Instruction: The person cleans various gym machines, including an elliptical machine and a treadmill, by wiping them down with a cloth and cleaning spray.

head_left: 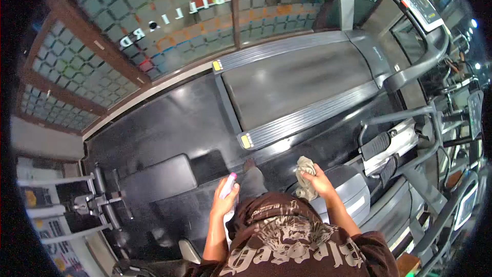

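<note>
My left hand [221, 205] is closed around a slim white bottle [227, 186] with a pink top. The bottle tilts up and away from my body, its lower part partly covered by my fingers. In my right hand [320, 180] is a crumpled, pale greyish cloth [305, 174], gripped so that its folds stick out beyond the fingers and hang below. Both hands are in front of my dark printed shirt, held apart from each other. Neither the bottle nor the cloth touches the treadmill [302, 82] ahead.
A console [417, 6] tops the treadmill's handrails. An elliptical-type machine [392, 146] stands at right, with more machines beyond. A padded bench [159, 177] lies left, near a metal-framed machine [92, 202]. Patterned glass windows [174, 15] line the far side.
</note>
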`<state>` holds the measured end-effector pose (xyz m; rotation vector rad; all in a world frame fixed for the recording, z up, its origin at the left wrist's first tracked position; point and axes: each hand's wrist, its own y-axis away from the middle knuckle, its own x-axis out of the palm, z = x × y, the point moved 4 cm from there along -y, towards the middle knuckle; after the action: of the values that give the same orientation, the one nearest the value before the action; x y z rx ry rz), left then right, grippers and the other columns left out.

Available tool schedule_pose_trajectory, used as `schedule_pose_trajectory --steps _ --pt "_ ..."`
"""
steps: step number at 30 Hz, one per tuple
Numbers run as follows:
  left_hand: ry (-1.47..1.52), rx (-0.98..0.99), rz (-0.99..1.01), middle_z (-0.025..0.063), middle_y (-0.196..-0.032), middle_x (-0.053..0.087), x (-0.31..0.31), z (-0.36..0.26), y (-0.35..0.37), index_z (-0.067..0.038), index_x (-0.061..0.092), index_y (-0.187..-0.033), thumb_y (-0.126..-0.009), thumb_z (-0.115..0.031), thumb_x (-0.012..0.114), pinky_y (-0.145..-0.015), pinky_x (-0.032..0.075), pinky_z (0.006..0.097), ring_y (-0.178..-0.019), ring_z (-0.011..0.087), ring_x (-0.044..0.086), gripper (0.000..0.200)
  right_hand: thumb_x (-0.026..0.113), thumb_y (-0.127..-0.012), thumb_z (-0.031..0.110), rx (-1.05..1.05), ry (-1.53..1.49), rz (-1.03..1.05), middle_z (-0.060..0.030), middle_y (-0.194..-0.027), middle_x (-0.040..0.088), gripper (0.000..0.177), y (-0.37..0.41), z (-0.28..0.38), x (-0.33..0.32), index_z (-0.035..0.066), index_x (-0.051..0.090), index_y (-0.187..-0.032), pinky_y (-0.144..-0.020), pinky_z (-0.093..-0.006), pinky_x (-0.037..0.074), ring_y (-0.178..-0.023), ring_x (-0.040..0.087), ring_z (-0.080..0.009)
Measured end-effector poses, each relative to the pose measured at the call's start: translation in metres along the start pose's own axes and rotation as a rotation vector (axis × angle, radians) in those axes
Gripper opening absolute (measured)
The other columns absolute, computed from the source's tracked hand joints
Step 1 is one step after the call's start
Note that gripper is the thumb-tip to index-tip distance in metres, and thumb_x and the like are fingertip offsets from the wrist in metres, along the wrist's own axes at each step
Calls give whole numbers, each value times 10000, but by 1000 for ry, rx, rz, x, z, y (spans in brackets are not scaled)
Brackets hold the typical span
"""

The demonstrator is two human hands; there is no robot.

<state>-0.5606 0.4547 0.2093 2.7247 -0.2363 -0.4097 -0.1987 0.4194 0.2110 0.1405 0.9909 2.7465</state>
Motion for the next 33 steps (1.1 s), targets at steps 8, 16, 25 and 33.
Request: schedule_pose_trajectory --steps 8,16,25,33 --pt "-18 157 83 109 -1342 552 47 -70 -130 -55 616 -1275 -932 -337 684 -1073 398 371 -1294 275 495 450 738 -889 223 93 145 -91 -90 -1167 649 546 -42 72 -37 -5 492 -1320 -927 -312 481 -1060 600 -179" --pt "169 -128 151 71 -1121 667 108 -44 -167 -30 615 -1276 -934 -368 696 -939 465 328 -1065 176 606 488 714 -905 268 134 339 -21 -127 -1271 612 638 -129 129 -57 -20 434 -1401 -980 -319 457 -1138 584 -204" --pt "307 -348 -250 62 -977 691 208 0 -159 0 631 -1106 -901 -176 737 -830 512 310 -907 143 634 290 704 -895 320 351 529 171 -229 -1372 557 758 -363 14 -155 -37 347 -1459 -988 -397 477 -1234 569 -310" --pt "422 -399 -555 41 -1041 675 245 119 -221 -10 613 -1222 -895 -122 732 -877 491 308 -962 137 618 365 698 -886 361 238 1139 152 -276 -1159 641 527 -474 -52 -151 36 467 -1230 -930 -474 491 -1100 625 -446"
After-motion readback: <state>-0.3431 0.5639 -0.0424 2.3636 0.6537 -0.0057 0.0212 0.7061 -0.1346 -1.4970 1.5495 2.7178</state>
